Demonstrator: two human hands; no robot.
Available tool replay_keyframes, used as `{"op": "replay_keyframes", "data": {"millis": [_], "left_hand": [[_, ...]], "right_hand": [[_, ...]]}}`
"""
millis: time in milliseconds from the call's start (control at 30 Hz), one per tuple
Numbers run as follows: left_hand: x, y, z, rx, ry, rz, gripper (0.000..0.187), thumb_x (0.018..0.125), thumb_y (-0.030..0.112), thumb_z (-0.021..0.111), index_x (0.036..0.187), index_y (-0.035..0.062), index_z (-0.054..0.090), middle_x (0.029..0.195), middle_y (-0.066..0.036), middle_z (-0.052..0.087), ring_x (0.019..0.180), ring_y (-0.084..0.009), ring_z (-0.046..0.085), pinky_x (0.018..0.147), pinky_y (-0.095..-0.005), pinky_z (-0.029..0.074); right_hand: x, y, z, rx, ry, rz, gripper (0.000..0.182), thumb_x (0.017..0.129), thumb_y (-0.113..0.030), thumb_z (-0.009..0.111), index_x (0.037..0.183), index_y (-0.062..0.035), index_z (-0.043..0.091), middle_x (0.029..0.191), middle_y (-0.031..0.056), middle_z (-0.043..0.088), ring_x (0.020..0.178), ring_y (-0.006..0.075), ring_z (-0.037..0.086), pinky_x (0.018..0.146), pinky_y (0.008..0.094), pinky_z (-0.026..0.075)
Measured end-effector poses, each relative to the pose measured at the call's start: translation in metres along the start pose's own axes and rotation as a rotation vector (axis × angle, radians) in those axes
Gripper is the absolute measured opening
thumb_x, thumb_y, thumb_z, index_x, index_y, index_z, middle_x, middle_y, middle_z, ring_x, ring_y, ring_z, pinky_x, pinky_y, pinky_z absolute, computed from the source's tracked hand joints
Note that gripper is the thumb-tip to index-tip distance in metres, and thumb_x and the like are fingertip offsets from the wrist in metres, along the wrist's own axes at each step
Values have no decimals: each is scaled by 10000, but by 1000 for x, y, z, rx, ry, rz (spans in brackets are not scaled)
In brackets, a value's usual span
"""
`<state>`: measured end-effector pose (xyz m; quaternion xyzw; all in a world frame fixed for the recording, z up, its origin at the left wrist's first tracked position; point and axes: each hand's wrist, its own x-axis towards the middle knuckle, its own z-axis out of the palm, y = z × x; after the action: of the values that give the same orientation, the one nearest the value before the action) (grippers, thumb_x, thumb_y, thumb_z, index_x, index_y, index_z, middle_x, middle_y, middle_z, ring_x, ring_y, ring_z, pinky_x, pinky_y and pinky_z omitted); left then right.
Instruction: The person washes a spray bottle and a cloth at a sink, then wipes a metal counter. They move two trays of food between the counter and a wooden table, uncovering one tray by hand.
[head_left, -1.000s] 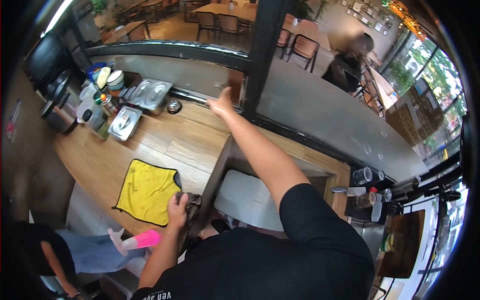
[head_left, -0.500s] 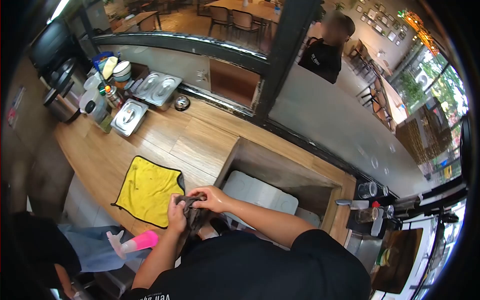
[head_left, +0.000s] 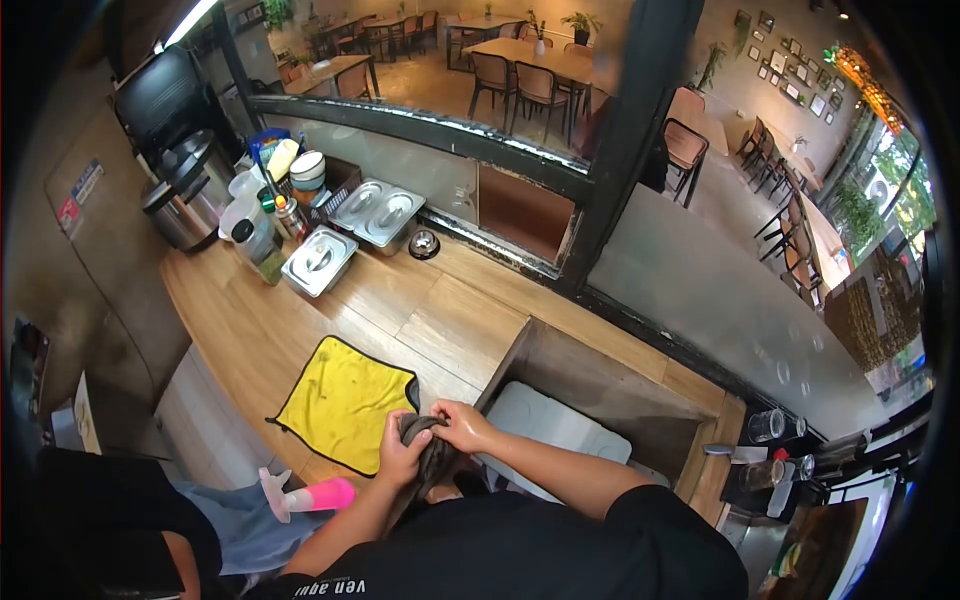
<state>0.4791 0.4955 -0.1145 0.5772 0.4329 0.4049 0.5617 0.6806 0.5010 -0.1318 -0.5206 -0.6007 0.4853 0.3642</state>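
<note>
A dark grey-brown cloth (head_left: 436, 462) is bunched between my two hands in front of my body. My left hand (head_left: 400, 455) grips it from the left, thumb across the folds. From the right, my right hand (head_left: 464, 428) pinches the upper part of the same cloth, its fingers curled. Just left of my hands, a yellow cloth (head_left: 340, 405) with dark edging and a few stains lies spread on the wooden counter (head_left: 420, 340). A spray bottle (head_left: 322, 495) with pink liquid and a pale trigger head is near my left forearm.
Lidded metal containers (head_left: 320, 262), a call bell (head_left: 424, 244) and several bottles stand at the back left. To my right, a recessed opening holds a grey lidded box (head_left: 550, 425). Glass jars (head_left: 766, 426) sit at far right. Another person's jeans (head_left: 240, 525) show at lower left.
The view has shifted, so the counter and my hands appear farther right and lower. The dark cloth is folded differently between my hands. The person beyond the window is almost out of sight.
</note>
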Motion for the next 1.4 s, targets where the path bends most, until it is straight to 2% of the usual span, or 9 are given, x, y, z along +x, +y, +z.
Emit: {"op": "replay_keyframes", "data": {"millis": [100,300,533,600,900,1000,1067,1167,1400], "left_hand": [[0,2,1,12,4,-8,474,960,212,781,1308,53,502,1141,-83,617,1092,-164,603,1013,-333,485],[1,-4,-1,-95,20,-19,469,964,203,775,1312,55,498,1140,-76,614,1088,-162,600,1010,-330,486],[0,6,-1,-75,19,-39,496,947,239,804,1300,54,509,1131,-64,604,1078,-153,589,1005,-326,486],[0,6,-1,-42,14,10,459,953,187,797,1282,46,509,1115,-71,607,1048,-152,594,969,-324,504],[1,-2,-1,-118,21,-32,460,940,178,805,1278,48,521,1136,-77,617,1076,-153,598,979,-325,502],[3,-3,-3,-13,17,12,460,944,179,804,1281,50,517,1139,-76,617,1077,-151,600,982,-321,502],[1,-3,0,-111,1,-26,469,944,181,806,1285,50,511,1141,-76,616,1081,-152,599,990,-321,499],[1,-3,0,-171,13,-34,484,939,191,815,1288,52,510,1144,-75,615,1082,-155,597,993,-323,498],[2,-8,-4,-115,21,-10,482,943,200,820,1285,54,513,1135,-67,618,1063,-152,601,982,-323,501]], "right_hand": [[3,2,1,23,-22,-17,202,895,-112,758,1000,-39,602,804,18,549,772,115,522,699,311,469],[9,5,4,125,-54,40,196,903,-63,744,1003,-60,576,856,-19,513,797,87,493,707,280,457],[10,10,2,110,-68,44,196,906,-70,748,983,-63,568,863,-27,515,805,77,490,715,270,448],[11,9,0,132,-80,23,189,905,-68,746,977,-64,572,867,-36,512,809,73,488,720,262,442],[12,12,1,171,-67,-3,174,888,-46,739,980,-62,592,864,-40,524,826,72,493,742,254,438],[12,9,-1,229,-119,43,173,884,-43,740,975,-64,596,871,-41,530,830,75,499,748,259,444],[13,15,-1,138,-103,23,176,882,-40,738,985,-68,597,868,-42,528,830,77,501,749,261,445],[14,10,0,231,-124,54,177,892,-45,740,1001,-69,603,857,-44,526,815,70,508,733,255,445],[16,11,-1,201,-129,40,172,897,-59,744,997,-69,603,861,-44,523,812,71,508,732,258,446]]}}
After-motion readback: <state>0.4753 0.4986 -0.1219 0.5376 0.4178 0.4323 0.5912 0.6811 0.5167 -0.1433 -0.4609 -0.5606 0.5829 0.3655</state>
